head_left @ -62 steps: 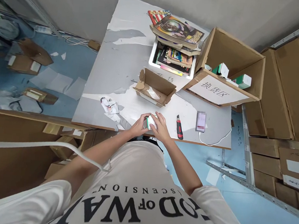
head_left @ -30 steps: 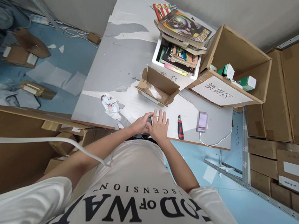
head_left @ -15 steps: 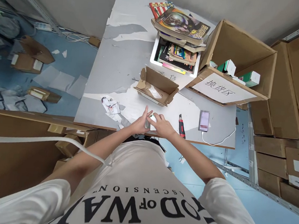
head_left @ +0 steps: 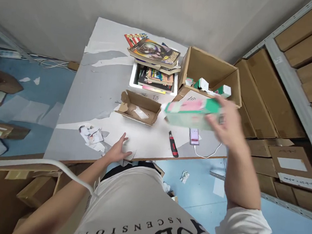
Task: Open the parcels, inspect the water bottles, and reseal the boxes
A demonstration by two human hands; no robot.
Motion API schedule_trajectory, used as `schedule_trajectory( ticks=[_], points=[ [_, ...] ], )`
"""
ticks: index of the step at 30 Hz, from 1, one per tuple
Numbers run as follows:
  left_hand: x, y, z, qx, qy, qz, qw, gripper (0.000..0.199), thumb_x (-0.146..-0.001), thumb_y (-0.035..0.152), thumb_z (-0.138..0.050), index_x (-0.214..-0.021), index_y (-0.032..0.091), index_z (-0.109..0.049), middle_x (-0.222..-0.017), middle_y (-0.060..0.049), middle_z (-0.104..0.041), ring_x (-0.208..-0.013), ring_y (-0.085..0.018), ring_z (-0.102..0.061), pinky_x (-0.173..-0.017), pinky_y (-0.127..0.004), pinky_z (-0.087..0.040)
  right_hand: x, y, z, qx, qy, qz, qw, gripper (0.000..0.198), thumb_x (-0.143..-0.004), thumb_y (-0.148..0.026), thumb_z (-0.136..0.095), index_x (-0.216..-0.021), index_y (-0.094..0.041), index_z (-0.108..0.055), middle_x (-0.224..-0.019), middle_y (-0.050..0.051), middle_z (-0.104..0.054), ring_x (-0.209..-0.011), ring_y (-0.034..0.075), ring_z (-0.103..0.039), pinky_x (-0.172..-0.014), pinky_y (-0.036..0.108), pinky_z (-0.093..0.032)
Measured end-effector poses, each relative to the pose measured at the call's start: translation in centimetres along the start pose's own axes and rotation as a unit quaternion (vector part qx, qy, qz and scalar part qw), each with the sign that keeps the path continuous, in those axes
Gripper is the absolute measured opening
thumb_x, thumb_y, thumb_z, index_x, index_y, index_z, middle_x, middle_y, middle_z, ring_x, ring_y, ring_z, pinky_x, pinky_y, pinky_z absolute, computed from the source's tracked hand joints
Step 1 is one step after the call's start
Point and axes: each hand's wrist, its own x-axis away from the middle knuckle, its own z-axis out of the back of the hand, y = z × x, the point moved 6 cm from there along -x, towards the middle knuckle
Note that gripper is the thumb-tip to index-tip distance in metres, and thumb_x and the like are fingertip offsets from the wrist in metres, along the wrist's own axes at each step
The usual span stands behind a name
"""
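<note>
My right hand (head_left: 227, 120) grips one end of a green, white and pink carton (head_left: 186, 114), raised over the table's right part and smeared by motion. Just behind it stands an open cardboard box (head_left: 239, 81) with several green-and-white cartons (head_left: 202, 84) inside. At the table's front edge, my left hand (head_left: 119, 150) rests with its fingers apart, holding nothing. A small open cardboard box (head_left: 134, 117) sits beyond the left hand, with a white strip on its inside.
A red and black utility knife (head_left: 173, 144) and a phone (head_left: 194, 136) on a white cable lie near the front edge. Crumpled paper (head_left: 92, 137) lies at left. Books (head_left: 153, 52) are piled on a white bin (head_left: 133, 78). Shelved cartons (head_left: 292, 159) stand at right.
My hands have parted; they were together over a small whitish thing at the table edge. My right hand has swung right and up with the carton, and the view has shifted.
</note>
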Motion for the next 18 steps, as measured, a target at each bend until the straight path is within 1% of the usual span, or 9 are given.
schedule_trajectory(
  ticks=[2, 3, 4, 6, 8, 9, 11, 14, 18],
  points=[
    [0.0, -0.1, -0.3, 0.000, 0.006, 0.011, 1.000, 0.102, -0.075, 0.047, -0.062, -0.150, 0.014, -0.001, -0.143, -0.019, -0.044, -0.122, -0.030, -0.053, -0.102, -0.043, -0.041, -0.1, 5.9, 6.4, 0.072, 0.136, -0.062, 0.986, 0.062, -0.091, -0.054, -0.042, -0.141, -0.018, -0.032, -0.134, 0.015, -0.044, -0.123, 0.029, -0.045, -0.099, 0.052, -0.037],
    [0.0, -0.2, -0.5, -0.001, 0.008, 0.015, 1.000, 0.101, -0.075, 0.047, -0.062, -0.150, 0.014, -0.002, -0.143, -0.019, -0.044, -0.120, -0.029, -0.055, -0.100, -0.042, -0.042, -0.2, 9.2, 8.8, 0.112, 0.186, -0.100, 0.971, 0.066, -0.091, -0.056, -0.040, -0.143, -0.016, -0.029, -0.132, 0.017, -0.043, -0.123, 0.029, -0.044, -0.099, 0.051, -0.036],
    [0.0, -0.3, -0.7, -0.003, 0.011, 0.018, 1.000, 0.100, -0.076, 0.048, -0.061, -0.150, 0.015, -0.003, -0.142, -0.019, -0.045, -0.119, -0.029, -0.056, -0.099, -0.042, -0.043, -0.5, 12.6, 10.4, 0.153, 0.219, -0.140, 0.954, 0.069, -0.089, -0.059, -0.039, -0.142, -0.016, -0.029, -0.128, 0.018, -0.043, -0.123, 0.029, -0.044, -0.097, 0.049, -0.035],
    [0.0, -0.5, -1.1, -0.013, 0.014, 0.023, 1.000, 0.098, -0.076, 0.049, -0.060, -0.150, 0.013, -0.006, -0.140, -0.019, -0.047, -0.120, -0.030, -0.055, -0.099, -0.043, -0.043, -1.5, 19.5, 11.3, 0.216, 0.233, -0.217, 0.923, 0.076, -0.086, -0.064, -0.037, -0.142, -0.015, -0.027, -0.125, 0.020, -0.038, -0.117, 0.027, -0.045, -0.092, 0.045, -0.033],
    [0.1, -0.9, -1.5, -0.027, 0.013, 0.029, 0.999, 0.096, -0.076, 0.049, -0.058, -0.149, 0.011, -0.009, -0.138, -0.020, -0.049, -0.123, -0.031, -0.052, -0.100, -0.043, -0.042, -2.9, 25.7, 9.8, 0.251, 0.210, -0.298, 0.897, 0.081, -0.083, -0.066, -0.034, -0.139, -0.008, -0.029, -0.128, 0.025, -0.031, -0.108, 0.025, -0.047, -0.086, 0.042, -0.029],
    [0.2, -1.2, -1.6, -0.033, 0.011, 0.034, 0.999, 0.095, -0.077, 0.050, -0.057, -0.149, 0.009, -0.009, -0.138, -0.021, -0.049, -0.124, -0.031, -0.052, -0.101, -0.043, -0.042, -3.5, 28.4, 8.5, 0.251, 0.183, -0.340, 0.888, 0.082, -0.083, -0.065, -0.038, -0.138, -0.005, -0.031, -0.126, 0.027, -0.031, -0.104, 0.024, -0.047, -0.083, 0.041, -0.028],
    [0.6, -1.9, -1.7, -0.042, 0.013, 0.044, 0.998, 0.092, -0.079, 0.050, -0.054, -0.149, 0.009, -0.010, -0.136, -0.021, -0.051, -0.122, -0.031, -0.053, -0.100, -0.043, -0.042, -4.2, 32.4, 5.2, 0.237, 0.127, -0.413, 0.870, 0.078, -0.085, -0.061, -0.042, -0.137, -0.003, -0.035, -0.122, 0.027, -0.036, -0.098, 0.022, -0.046, -0.079, 0.039, -0.025],
    [1.4, -3.4, -1.8, -0.050, 0.027, 0.056, 0.997, 0.088, -0.081, 0.050, -0.051, -0.148, 0.008, -0.013, -0.131, -0.022, -0.055, -0.121, -0.031, -0.055, -0.099, -0.044, -0.043, -4.3, 35.5, 1.1, 0.199, 0.074, -0.475, 0.854, 0.071, -0.090, -0.054, -0.040, -0.139, -0.003, -0.038, -0.120, 0.027, -0.039, -0.091, 0.019, -0.045, -0.075, 0.039, -0.023],
    [2.5, -5.2, -2.4, -0.062, 0.033, 0.094, 0.993, 0.082, -0.081, 0.052, -0.049, -0.145, 0.010, -0.020, -0.124, -0.020, -0.060, -0.118, -0.031, -0.057, -0.097, -0.045, -0.045, -4.5, 38.1, -1.0, 0.158, 0.069, -0.517, 0.839, 0.073, -0.092, -0.055, -0.037, -0.143, -0.003, -0.032, -0.124, 0.030, -0.035, -0.094, 0.020, -0.043, -0.076, 0.039, -0.022]
  ],
)
